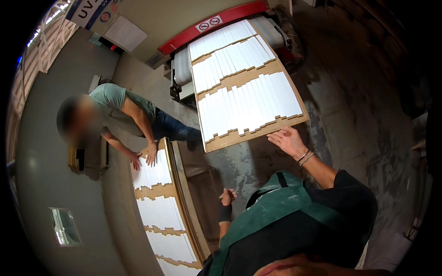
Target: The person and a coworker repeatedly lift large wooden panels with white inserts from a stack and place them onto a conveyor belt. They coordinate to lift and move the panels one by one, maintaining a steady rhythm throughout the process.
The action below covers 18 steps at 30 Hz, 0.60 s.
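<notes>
A large brown board (255, 77) bearing rows of long white strips (251, 103) sticks out of a machine toward me. At its near right edge is my right hand (289, 141), with fingers extended along the rim and not wrapped round it; whether they touch it is hard to tell. My left hand (227, 197), a black band on its wrist, hangs in front of my green apron (271, 202) with fingers loosely bent and nothing visible in them. To the left, a co-worker's hands (149, 155) rest on white strips on a second brown board (159, 191).
The machine has a red crossbar (214, 25) and pale rollers (183, 66) beside the board. The co-worker (131, 108) leans over the far end of the second board, which tops a stack. A grey wall (60, 184) runs along the left, above worn concrete floor (241, 168).
</notes>
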Available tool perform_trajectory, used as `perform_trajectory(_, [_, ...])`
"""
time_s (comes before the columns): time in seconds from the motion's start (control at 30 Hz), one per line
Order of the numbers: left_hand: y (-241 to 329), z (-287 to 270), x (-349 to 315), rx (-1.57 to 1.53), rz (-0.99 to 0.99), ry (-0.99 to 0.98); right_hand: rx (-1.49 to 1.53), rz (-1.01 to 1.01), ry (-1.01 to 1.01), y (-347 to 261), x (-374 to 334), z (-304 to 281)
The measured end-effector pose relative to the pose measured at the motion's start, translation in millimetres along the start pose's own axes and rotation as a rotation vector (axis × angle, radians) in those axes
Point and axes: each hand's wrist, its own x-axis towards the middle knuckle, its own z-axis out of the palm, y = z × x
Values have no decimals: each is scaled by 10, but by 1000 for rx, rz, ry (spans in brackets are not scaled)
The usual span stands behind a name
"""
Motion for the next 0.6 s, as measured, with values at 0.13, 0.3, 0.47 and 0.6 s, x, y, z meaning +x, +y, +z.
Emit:
perform_trajectory(0.13, [-486, -109, -203, 41, -115, 16, -23, 0, 22, -89, 78, 43])
perform_trajectory(0.3, [-850, 102, -398, 4, -74, 93, -42, 8, -14, -190, 376, 0])
perform_trajectory(0.47, [-844, 200, -530, -86, 12, 116, -58, -1, 9, -223, 547, 37])
perform_trajectory(0.6, [-722, 172, -654, 10, 1, 104, -37, -13, -26, -262, 694, 39])
